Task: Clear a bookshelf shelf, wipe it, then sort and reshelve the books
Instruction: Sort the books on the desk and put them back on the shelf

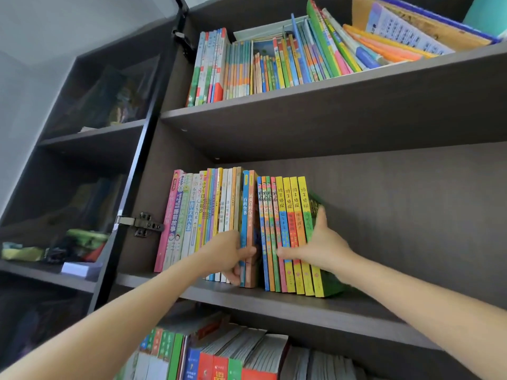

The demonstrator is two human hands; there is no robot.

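Evidently left grip clamps blue & orange books, right grip clamps yellow-spined set just beside it, prob. keeping each batch upright as one block.

Bright even daylight, soft shadows under shelves; wide-angle bending at edges; slight overall softness.

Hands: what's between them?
Head view: a dark gap and thin colourful books, between the orange book in the left hand and yellow books in the right hand.
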